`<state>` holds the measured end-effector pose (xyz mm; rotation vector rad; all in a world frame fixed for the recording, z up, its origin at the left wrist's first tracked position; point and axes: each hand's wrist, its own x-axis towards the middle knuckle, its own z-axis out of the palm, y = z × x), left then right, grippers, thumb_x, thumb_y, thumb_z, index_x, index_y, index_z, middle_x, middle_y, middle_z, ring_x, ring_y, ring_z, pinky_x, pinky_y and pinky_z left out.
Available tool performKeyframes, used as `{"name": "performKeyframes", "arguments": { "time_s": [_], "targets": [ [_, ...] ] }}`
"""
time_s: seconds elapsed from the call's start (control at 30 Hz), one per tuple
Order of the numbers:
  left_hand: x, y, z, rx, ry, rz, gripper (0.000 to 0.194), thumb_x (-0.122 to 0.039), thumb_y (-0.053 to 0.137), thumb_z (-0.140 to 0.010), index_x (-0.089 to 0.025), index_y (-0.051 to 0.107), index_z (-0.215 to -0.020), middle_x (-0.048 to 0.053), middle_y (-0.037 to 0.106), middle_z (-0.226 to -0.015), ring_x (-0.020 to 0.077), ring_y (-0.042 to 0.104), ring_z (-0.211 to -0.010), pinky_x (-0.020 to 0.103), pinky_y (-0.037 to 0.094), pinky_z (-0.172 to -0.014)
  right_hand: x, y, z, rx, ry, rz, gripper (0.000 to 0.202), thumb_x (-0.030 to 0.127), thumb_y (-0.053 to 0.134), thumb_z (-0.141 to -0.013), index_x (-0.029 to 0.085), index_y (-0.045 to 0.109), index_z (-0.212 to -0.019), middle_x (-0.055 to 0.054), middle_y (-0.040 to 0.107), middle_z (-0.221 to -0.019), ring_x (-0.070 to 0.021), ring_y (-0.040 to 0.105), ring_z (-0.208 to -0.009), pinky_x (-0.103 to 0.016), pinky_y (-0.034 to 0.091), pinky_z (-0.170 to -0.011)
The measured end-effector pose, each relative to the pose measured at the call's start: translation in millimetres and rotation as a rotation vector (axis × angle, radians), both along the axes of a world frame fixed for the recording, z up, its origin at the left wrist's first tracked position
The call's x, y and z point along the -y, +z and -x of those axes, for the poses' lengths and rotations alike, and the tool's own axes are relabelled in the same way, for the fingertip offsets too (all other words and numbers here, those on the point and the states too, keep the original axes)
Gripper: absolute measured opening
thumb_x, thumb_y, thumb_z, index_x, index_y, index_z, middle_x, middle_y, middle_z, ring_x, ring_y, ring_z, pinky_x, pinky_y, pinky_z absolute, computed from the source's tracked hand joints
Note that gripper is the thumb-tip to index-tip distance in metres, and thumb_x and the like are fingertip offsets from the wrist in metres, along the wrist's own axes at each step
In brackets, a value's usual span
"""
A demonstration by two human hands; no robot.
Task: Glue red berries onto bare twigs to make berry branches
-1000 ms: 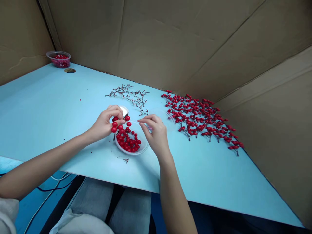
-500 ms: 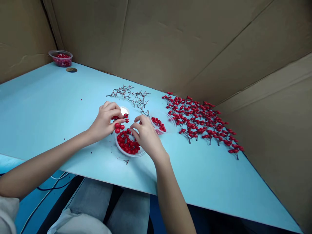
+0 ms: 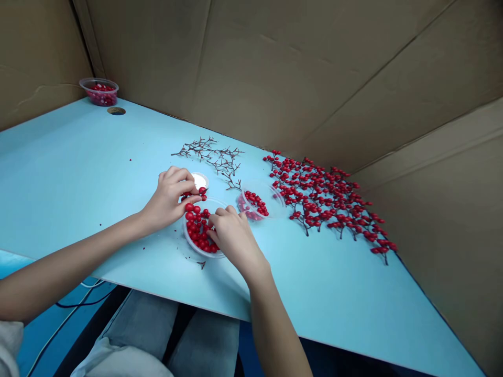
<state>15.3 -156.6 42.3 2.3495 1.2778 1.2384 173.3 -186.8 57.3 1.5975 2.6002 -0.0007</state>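
My left hand (image 3: 172, 196) is closed on a small branch with red berries (image 3: 202, 191), held over the left rim of a clear bowl. That bowl of red berries (image 3: 198, 230) sits near the table's front edge. My right hand (image 3: 231, 230) reaches into the bowl's right side with its fingers pressed together among the berries; whether a berry is between the fingertips is hidden. Behind my left hand is a small round white dish (image 3: 200, 181).
Bare brown twigs (image 3: 220, 158) lie behind the bowls. A second clear container of berries (image 3: 254, 204) stands to the right, beside many berry-covered branches (image 3: 322, 193). Another berry tub (image 3: 101, 93) is at the back left, near a table hole (image 3: 116, 111). Cardboard walls (image 3: 251, 68) enclose the table.
My right hand has moved down into the bowl's berries. My left hand still holds the berry branch, with little movement.
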Motion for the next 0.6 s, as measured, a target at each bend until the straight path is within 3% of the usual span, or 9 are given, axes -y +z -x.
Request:
{"name": "performKeyframes", "arguments": {
  "time_s": [0.23, 0.43, 0.6],
  "targets": [
    [1.1, -1.4, -0.6, -0.033, -0.019, -0.042, 0.013, -0.020, 0.055, -0.076, -0.016, 0.053, -0.064, 0.002, 0.050, -0.074, 0.0163, 0.042, -0.077, 0.030, 0.031, -0.069, -1.7, 0.0, -9.8, -0.288, -0.107, -0.030, 0.015, 0.008, 0.044, -0.073, 0.016, 0.054, -0.080, -0.005, 0.060, -0.073, -0.0162, 0.052, -0.066, -0.026, 0.037, -0.057],
    [4.0, -0.9, -2.3, -0.047, -0.040, -0.071, 0.013, -0.021, 0.054, -0.076, -0.016, 0.053, -0.064, 0.002, 0.050, -0.074, 0.0162, 0.042, -0.076, 0.031, 0.031, -0.069, 3.2, 3.6, -9.7, -0.808, -0.008, -0.200, 0.010, 0.011, 0.047, -0.072, 0.019, 0.050, -0.077, -0.001, 0.059, -0.075, -0.0099, 0.052, -0.059, -0.022, 0.040, -0.055],
    [5.4, -3.8, -3.0, -0.058, -0.046, -0.126, 0.013, -0.022, 0.054, -0.076, -0.017, 0.052, -0.064, 0.003, 0.051, -0.075, 0.0167, 0.042, -0.077, 0.031, 0.031, -0.069, 5.4, 2.5, -6.5, -0.906, 0.025, -0.280, 0.007, 0.013, 0.049, -0.073, 0.020, 0.051, -0.076, 0.000, 0.060, -0.072, -0.0107, 0.054, -0.060, -0.023, 0.042, -0.054]
  ]
}}
